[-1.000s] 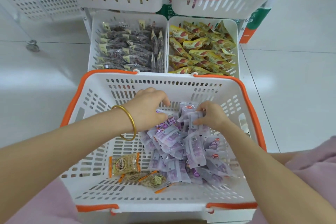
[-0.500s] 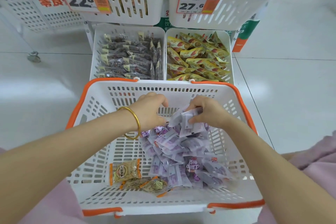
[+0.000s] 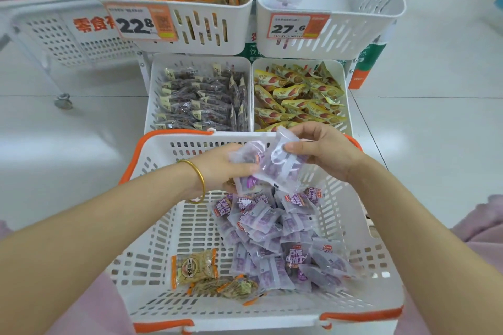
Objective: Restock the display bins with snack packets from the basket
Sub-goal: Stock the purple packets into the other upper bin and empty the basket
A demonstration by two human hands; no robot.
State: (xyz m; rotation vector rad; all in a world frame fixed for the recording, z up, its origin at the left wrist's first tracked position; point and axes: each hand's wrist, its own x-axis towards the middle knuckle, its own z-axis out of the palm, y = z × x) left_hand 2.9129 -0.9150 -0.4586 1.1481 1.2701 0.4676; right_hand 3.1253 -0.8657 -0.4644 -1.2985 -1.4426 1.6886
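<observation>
A four-bin white display rack (image 3: 201, 47) fills the far half of the scene: orange packets far left, a nearly bare bin (image 3: 330, 47) far right with a few purple packets on its floor, dark packets (image 3: 200, 100) and yellow packets (image 3: 298, 95) in the nearer row. Nearest the person sits the orange-trimmed basket (image 3: 168, 228), a heap of purple snack packets (image 3: 275, 236) on its right side and a few brown packets (image 3: 194, 269) at its near left. Above the basket's far rim, the left hand (image 3: 220, 168) and right hand (image 3: 324, 151) are each closed on a lifted bunch of purple packets (image 3: 269, 164), the right thumb pinching from the top. The bunch runs roughly left to right between the hands, its loose ends hanging toward the heap. The slippery film and the shared, loose grip are the likely hazard: packets could slide out and drop into the yellow bin just beyond, mixing stock.
</observation>
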